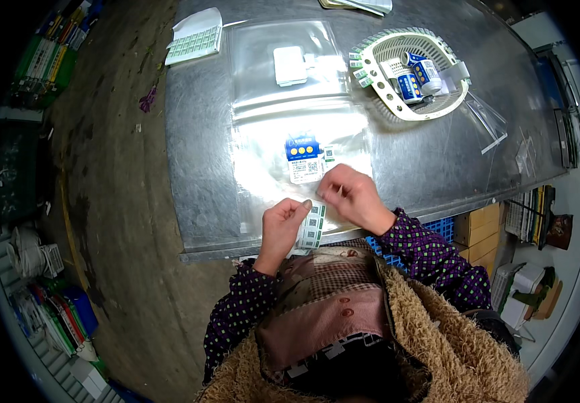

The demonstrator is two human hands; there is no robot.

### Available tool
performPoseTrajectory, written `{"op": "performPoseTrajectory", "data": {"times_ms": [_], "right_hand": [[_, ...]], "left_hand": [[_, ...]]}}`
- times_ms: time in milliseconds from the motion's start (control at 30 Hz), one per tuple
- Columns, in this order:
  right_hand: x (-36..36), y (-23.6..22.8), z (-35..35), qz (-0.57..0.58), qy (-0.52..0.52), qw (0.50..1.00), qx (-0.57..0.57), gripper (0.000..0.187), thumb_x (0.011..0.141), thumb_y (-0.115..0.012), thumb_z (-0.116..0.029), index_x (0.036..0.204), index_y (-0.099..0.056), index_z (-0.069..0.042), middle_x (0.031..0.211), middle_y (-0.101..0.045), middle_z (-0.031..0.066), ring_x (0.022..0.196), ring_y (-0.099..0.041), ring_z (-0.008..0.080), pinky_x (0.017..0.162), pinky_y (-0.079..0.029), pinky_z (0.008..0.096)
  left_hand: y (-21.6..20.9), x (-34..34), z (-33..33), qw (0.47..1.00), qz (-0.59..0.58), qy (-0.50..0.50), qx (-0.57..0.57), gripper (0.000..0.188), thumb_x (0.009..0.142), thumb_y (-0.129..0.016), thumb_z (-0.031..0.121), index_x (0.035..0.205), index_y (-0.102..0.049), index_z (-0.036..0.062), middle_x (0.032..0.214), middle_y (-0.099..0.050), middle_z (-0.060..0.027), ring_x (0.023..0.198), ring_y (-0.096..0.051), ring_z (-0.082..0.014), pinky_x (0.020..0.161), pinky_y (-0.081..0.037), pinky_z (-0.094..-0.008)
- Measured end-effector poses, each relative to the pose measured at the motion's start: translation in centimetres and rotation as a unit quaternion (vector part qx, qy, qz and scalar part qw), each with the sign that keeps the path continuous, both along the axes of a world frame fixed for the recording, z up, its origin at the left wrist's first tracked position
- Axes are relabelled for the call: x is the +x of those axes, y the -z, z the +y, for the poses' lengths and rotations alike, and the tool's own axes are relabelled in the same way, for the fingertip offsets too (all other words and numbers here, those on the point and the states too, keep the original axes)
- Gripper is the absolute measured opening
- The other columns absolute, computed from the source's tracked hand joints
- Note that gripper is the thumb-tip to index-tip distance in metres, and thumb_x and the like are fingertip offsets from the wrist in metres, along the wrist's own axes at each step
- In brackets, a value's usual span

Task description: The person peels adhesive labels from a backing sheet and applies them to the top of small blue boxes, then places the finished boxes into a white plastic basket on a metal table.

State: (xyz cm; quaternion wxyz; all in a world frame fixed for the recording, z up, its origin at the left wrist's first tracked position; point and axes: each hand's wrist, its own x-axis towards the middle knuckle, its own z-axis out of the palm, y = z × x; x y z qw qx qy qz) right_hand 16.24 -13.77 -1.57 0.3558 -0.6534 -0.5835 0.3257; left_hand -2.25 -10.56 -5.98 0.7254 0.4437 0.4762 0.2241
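Observation:
My left hand (280,234) pinches a strip of green-and-white stickers (312,227) with square printed codes, near the table's front edge. Just right of it, my right hand (358,196) is raised with thumb and fingers closed together; whatever is between them is too small to make out. Beyond both hands lies a blue-and-white printed label (303,158) with yellow round marks, on a clear plastic bag (255,151). A small green-edged sticker (329,154) sits beside that label.
An oval pale basket (393,102) holds several blue-and-white cans (428,76); green stickers hang along its rim. Farther back are a white box (291,66) and a sticker sheet (196,44). Clear plastic pieces (488,124) lie at right. Below the metal table (199,168) stands a blue crate (441,230).

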Motion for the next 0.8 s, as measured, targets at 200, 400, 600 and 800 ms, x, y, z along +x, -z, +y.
{"op": "performPoseTrajectory", "data": {"times_ms": [200, 400, 600, 800], "right_hand": [[-0.7, -1.0, -0.3, 0.093, -0.002, 0.994, -0.054, 0.024, 0.083, -0.069, -0.002, 0.104, -0.058, -0.003, 0.088, -0.065, 0.0041, 0.079, -0.060, 0.0113, 0.070, -0.048, 0.0248], [-1.0, -0.2, -0.6, 0.103, 0.010, 0.993, -0.062, 0.032, 0.084, -0.066, 0.003, 0.112, -0.050, -0.002, 0.084, -0.064, 0.0054, 0.075, -0.063, 0.0123, 0.068, -0.051, 0.0248], [-0.4, 0.0, -0.9, 0.083, 0.064, 0.994, -0.034, 0.030, 0.086, -0.063, 0.003, 0.111, -0.047, -0.002, 0.084, -0.064, 0.0041, 0.076, -0.061, 0.0103, 0.068, -0.050, 0.0235], [2.6, 3.0, -1.9, 0.319, 0.231, 0.916, -0.072, 0.043, 0.084, -0.062, 0.003, 0.120, -0.038, -0.001, 0.087, -0.062, 0.0060, 0.079, -0.060, 0.0099, 0.072, -0.049, 0.0218]], "left_hand": [[-1.3, 0.9, 0.3, 0.996, -0.061, -0.062, 0.002, 0.015, 0.091, -0.065, 0.009, 0.080, -0.064, -0.0019, 0.072, -0.062, 0.0024, 0.063, -0.051, -0.0009, 0.056, -0.041, -0.0170], [0.1, 0.4, -0.1, 0.991, -0.022, 0.013, 0.129, 0.012, 0.089, -0.067, 0.007, 0.082, -0.065, -0.0027, 0.074, -0.065, 0.0000, 0.067, -0.055, -0.0029, 0.059, -0.044, -0.0187], [-0.3, -0.2, -0.1, 0.998, 0.047, 0.017, 0.032, 0.015, 0.085, -0.072, 0.012, 0.080, -0.065, -0.0015, 0.066, -0.063, 0.0013, 0.064, -0.053, -0.0032, 0.055, -0.043, -0.0211], [-1.6, -3.5, 3.4, 0.732, 0.413, 0.231, 0.490, 0.015, 0.086, -0.067, 0.013, 0.099, -0.065, 0.0078, 0.116, -0.064, -0.0038, 0.068, -0.066, -0.0212, 0.063, -0.052, -0.0325]]}}
